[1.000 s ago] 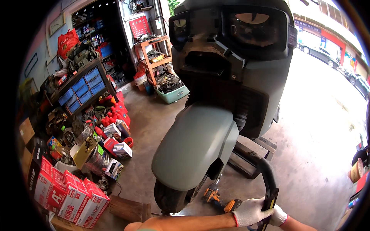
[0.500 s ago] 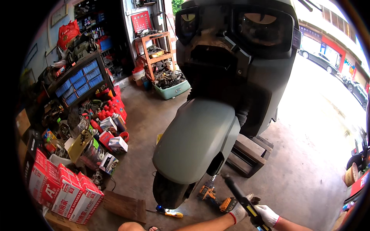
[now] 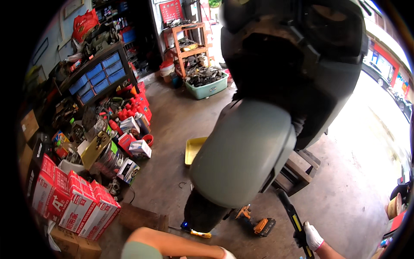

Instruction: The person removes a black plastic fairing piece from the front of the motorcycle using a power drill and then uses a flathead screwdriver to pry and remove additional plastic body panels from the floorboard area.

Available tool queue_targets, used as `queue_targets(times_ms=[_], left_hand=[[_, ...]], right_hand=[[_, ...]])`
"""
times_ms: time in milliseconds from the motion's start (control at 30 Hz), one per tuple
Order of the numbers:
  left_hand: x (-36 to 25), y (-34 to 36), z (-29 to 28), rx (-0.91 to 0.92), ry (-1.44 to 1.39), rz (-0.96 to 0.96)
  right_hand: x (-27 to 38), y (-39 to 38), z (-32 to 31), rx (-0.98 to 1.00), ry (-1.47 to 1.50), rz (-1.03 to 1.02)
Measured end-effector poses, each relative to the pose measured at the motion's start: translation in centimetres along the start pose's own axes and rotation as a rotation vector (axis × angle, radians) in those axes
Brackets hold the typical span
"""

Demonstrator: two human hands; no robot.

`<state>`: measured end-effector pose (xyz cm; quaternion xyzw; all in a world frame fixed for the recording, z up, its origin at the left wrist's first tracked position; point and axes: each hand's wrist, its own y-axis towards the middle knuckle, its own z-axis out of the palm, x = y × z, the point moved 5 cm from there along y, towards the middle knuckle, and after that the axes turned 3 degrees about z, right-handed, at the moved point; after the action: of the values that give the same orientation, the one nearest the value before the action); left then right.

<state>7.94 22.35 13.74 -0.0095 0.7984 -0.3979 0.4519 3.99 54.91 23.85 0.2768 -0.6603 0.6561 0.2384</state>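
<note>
My right hand [image 3: 314, 236], in a white glove, is closed round a long black stick work light [image 3: 296, 220] with a yellow strip along it. Only a bit of my gloved left hand [image 3: 228, 254] shows at the lower edge, its fingers out of sight. A cordless power tool [image 3: 254, 221], orange and black, lies on the floor between the hands and the scooter. Above it rises the scooter's grey-green front fender [image 3: 243, 151] over a dark tyre [image 3: 202, 210]. A yellow-handled tool [image 3: 200, 234], probably a screwdriver, lies beside the tyre.
A dark stand [image 3: 297, 172] is by the scooter's lower right. A yellow tray [image 3: 194, 151] lies left of the fender. Red-and-white boxes [image 3: 82, 203] and cluttered bottles fill the left side. A green tub of parts [image 3: 209, 90] stands before an orange shelf [image 3: 189, 52].
My left hand has drawn away from the work light and power tool, down and left to the lower edge. My right hand with the light sits farther right. The view has shifted.
</note>
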Motion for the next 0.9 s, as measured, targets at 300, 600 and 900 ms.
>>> queue_targets(times_ms=[300, 600, 900], left_hand=[[21.5, -26.1, 2.1, -1.050, -1.029, -0.580], [36.7, -29.2, -14.2, -1.721, -0.991, -0.522], [41.8, -32.1, -15.4, -2.058, -0.668, -0.719]], right_hand=[[0.3, 2.9, 1.2, 0.062, -0.093, 0.141], [-2.3, 3.5, 0.7, -0.006, -0.385, 0.316], [-6.9, 2.3, -3.3, -0.028, -0.636, 0.403]])
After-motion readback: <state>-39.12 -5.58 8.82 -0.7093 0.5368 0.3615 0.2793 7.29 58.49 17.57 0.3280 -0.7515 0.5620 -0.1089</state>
